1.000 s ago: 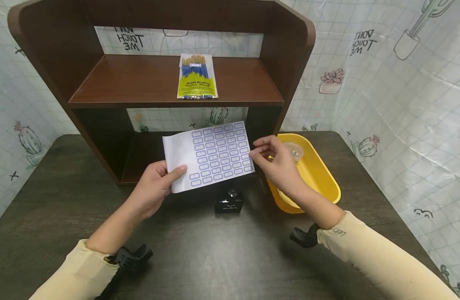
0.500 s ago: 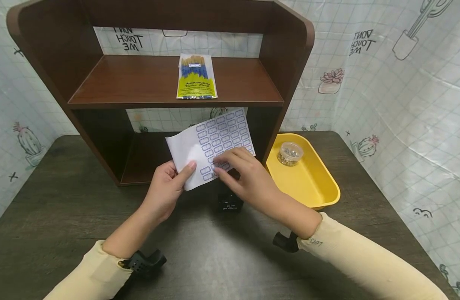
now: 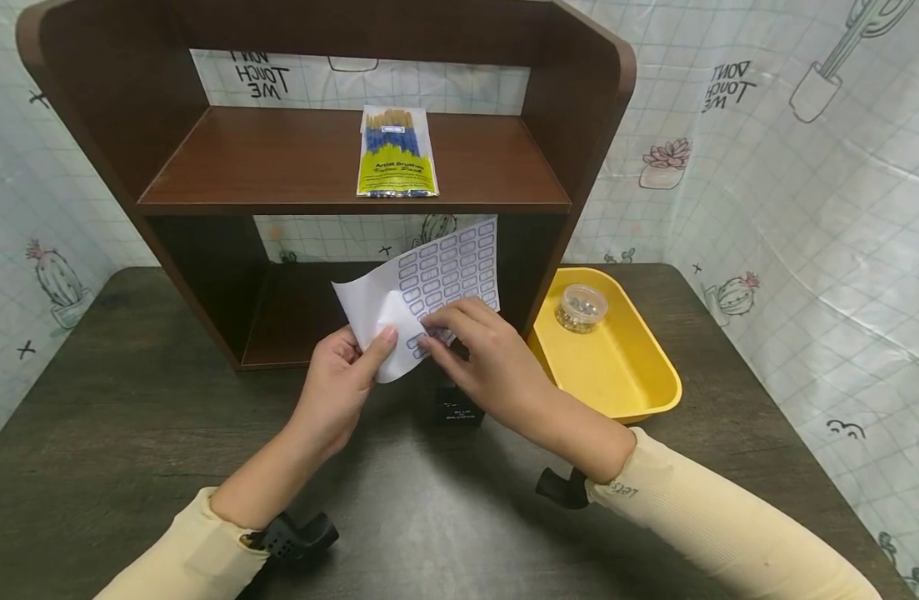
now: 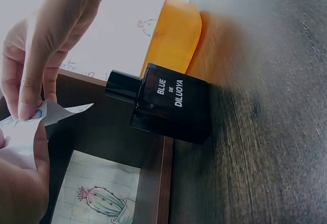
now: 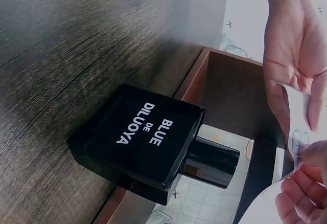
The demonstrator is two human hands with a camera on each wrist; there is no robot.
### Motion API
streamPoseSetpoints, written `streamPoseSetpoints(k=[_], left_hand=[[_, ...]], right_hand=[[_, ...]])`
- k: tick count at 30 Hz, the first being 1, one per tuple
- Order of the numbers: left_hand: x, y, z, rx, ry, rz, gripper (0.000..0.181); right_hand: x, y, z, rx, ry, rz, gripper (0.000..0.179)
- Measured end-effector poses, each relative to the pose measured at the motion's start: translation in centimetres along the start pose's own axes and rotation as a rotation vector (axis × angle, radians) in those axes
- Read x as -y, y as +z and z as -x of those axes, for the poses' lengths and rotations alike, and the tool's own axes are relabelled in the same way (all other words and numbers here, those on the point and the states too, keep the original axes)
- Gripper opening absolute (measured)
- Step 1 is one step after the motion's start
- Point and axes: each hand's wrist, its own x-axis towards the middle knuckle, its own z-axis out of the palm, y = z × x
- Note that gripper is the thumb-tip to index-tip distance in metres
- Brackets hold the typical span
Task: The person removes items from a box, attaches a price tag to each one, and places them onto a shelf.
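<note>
A white sheet of blue-bordered labels [image 3: 444,275] is held up in front of the brown shelf unit [image 3: 317,167]. My left hand [image 3: 354,367] grips its lower left corner between thumb and fingers, bending the sheet. My right hand [image 3: 459,337] pinches at a label near the sheet's lower edge. Below both hands a black perfume bottle marked BLUE DE DILUOYA [image 3: 459,410] stands on the dark table [image 3: 129,433]; the bottle [image 4: 168,104] fills the left wrist view, and the right wrist view shows the bottle [image 5: 143,142] too.
A yellow tub [image 3: 624,367] sits to the right with a small clear jar [image 3: 579,307] inside. A pack of artist brushes [image 3: 396,154] lies on the shelf's upper board. Cactus-print sheeting surrounds the table.
My right hand moved from the sheet's right edge to its lower middle and now pinches a label. The left hand has bent the sheet's lower corner upward.
</note>
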Motion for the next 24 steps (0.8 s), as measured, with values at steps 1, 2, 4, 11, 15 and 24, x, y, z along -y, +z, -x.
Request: streamPoseSetpoints(k=[1,2,4,11,15,24], left_hand=[[0.01,0.03,0.00,-0.001,-0.001,-0.003,0.035],[0.03,0.05,0.00,-0.003,-0.002,-0.007,0.035],[0.04,0.10,0.05,-0.010,-0.003,-0.018,0.035],[0.12,0.27,0.22,-0.027,-0.001,-0.022,0.034],[0.20,0.37,0.20,-0.024,-0.002,-0.019,0.034],[-0.08,0.83,0.09,-0.069,0.023,0.018,0.032]], right_hand=[[0.01,-0.01,0.00,-0.001,-0.001,-0.001,0.020],[0.02,-0.02,0.01,-0.002,-0.002,-0.004,0.019],[0.04,-0.03,0.03,0.001,-0.002,-0.010,0.018],[0.09,0.04,0.02,0.003,-0.030,0.017,0.016],[0.04,0.04,0.05,-0.010,-0.061,0.058,0.014],[0.00,-0.11,-0.14,-0.048,-0.098,0.088,0.013]])
